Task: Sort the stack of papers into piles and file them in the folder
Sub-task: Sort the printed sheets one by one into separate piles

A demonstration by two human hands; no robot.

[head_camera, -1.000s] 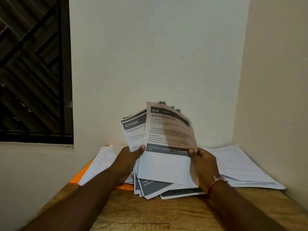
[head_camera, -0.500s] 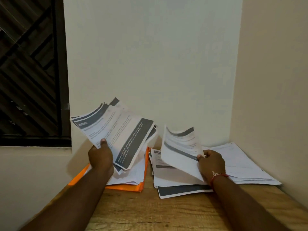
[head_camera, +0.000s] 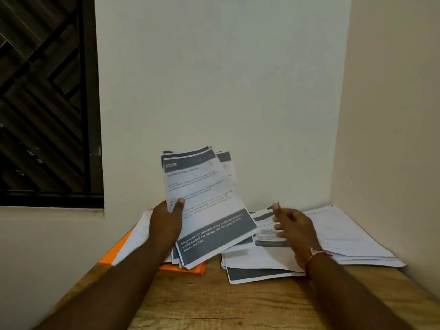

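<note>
Sheaf of grey-banded white printed sheets (head_camera: 204,194) stands tilted, long axis up, in my left hand (head_camera: 166,225), thumb clamped on its left edge; my empty right hand (head_camera: 292,225), fingers loosely apart, hovers just right of it.

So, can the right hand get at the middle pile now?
Probably yes: the right hand is open, empty, over the middle pile; the stack of papers in the left hand is beside it.

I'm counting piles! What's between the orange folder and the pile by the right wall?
A middle pile of dark-banded sheets, below the right hand, in the head view.
</note>
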